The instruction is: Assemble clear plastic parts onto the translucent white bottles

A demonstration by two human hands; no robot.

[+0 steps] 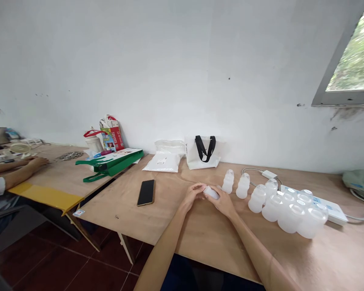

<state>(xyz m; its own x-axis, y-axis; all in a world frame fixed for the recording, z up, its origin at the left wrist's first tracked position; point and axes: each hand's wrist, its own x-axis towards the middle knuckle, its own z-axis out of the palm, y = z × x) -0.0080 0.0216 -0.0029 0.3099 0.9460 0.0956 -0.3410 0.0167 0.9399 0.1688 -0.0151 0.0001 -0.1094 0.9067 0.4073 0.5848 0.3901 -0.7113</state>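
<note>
A translucent white plastic bottle point(211, 192) lies tilted between my hands, low over the middle of the table. My right hand point(223, 203) is wrapped round its body. The fingers of my left hand point(194, 195) are closed at the bottle's left end, which they partly cover. Similar waisted bottles with clear rounded tops stand to the right: one bottle point(228, 182) just beyond my right hand, a second bottle point(243, 186) beside it. Further right, several more form a close group, with a bottle point(257, 199) at its left edge.
A phone point(146, 192) lies left of my hands on the wooden table point(166, 214). Behind are a white parcel point(163, 162) and a white bag point(191, 159). A white power strip point(330, 210) and cables sit behind the bottles. At left, a green bag point(118, 162) and another person's hands point(33, 165).
</note>
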